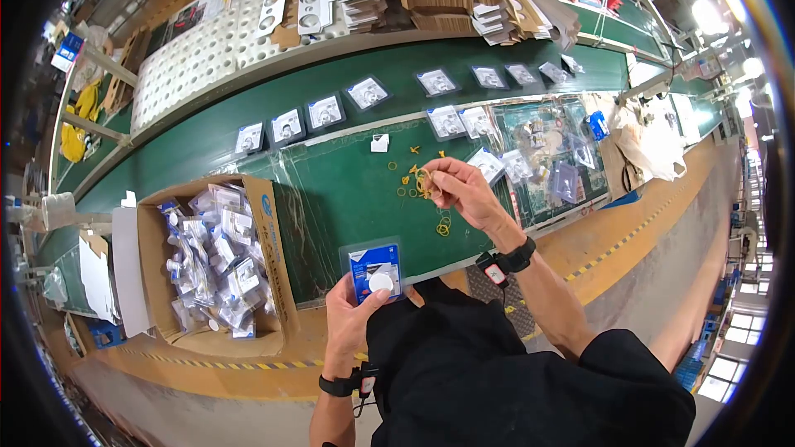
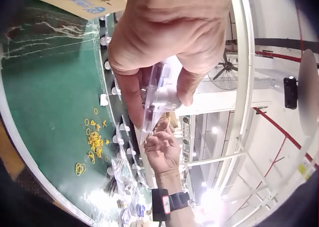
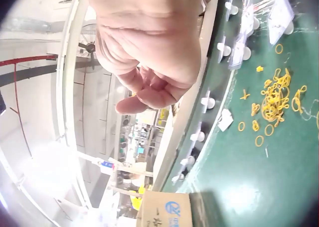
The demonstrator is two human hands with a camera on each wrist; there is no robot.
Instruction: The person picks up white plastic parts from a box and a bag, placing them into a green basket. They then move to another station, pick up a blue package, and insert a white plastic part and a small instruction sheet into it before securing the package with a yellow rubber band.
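Observation:
My left hand [image 1: 346, 316] grips a clear plastic blister pack [image 1: 374, 260] with a blue card and a white round part, at the table's near edge. The left wrist view shows the pack [image 2: 152, 105] edge-on between thumb and fingers. My right hand [image 1: 465, 192] is raised over the green table, thumb and fingertips together on a thin yellowish rubber band [image 1: 424, 177]. In the right wrist view the curled fingers hide this band. Below that hand lies a loose heap of yellow rubber bands [image 3: 275, 101], with several single ones scattered around.
A cardboard box [image 1: 286, 281] full of packed parts stands at the left. Several blister packs [image 1: 367, 93] lie in a row along the far strip, with more at the right beside a white plastic bag [image 1: 650, 145]. A small white piece [image 1: 379, 143] lies mid-table. Stacked cardboard [image 1: 431, 8] fills the back shelf.

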